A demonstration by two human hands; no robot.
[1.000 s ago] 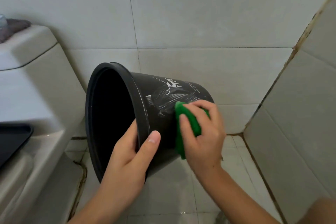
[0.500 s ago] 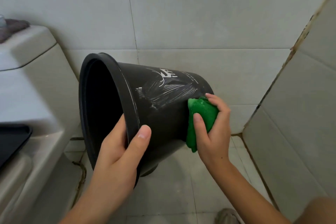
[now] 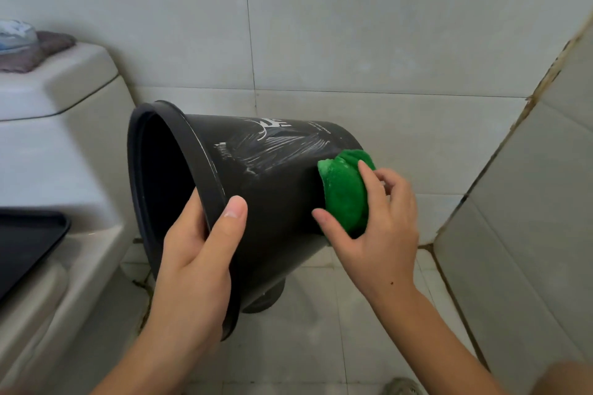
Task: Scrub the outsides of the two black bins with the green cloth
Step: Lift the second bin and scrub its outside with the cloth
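A black bin (image 3: pixel 276 212) is held tipped on its side in mid-air, its mouth facing left towards me, with white print and soapy streaks on its upper wall. My left hand (image 3: pixel 195 260) grips its rim, thumb on the outside, fingers inside. My right hand (image 3: pixel 375 228) holds a bunched green cloth (image 3: pixel 345 189) against the bin's outer wall close to its base. Below the bin a dark round shape (image 3: pixel 266 298) shows on the floor; I cannot tell what it is.
A white toilet cistern (image 3: pixel 57 96) stands at the left, with a grey cloth (image 3: pixel 32 51) on its lid and a black toilet seat (image 3: pixel 22 244) below. Tiled walls close in behind and at the right (image 3: pixel 526 202). The floor (image 3: pixel 321 330) is tiled.
My right hand has slid the green cloth along the bin's wall from the middle towards the base. The bin has tilted a little and shifted in my left hand's grip.
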